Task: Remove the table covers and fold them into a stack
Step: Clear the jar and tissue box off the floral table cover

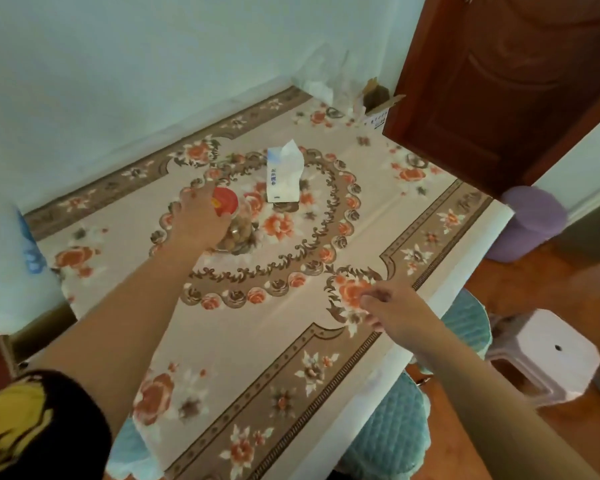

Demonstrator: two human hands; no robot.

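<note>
Floral in orange and brown, the table cover (243, 327) still lies flat over the whole worktop, with our task barely begun: things stand on it and must come off first. Our left hand (196, 220) is on the red-lidded glass jar (234, 220) at the middle of the cloth, its fingers (191, 195) curled round the jar's far side in a grip; the jar leans a little towards us. Just beyond it, towards the door, a tissue pack (284, 174) lies with its long axis running away from us. Our right hand (392, 306) hovers low near the cloth's right border, fingers loosely curled and holding nothing, so it is the nearer hand to that edge, and likely the one to take the tissues next. Along the wall (118, 81) the cover's far edge is tucked close. A brown door (499, 91), a purple bin (530, 220), a white stool (548, 355) and teal cushioned seats (388, 438) crowd the right side.
</note>
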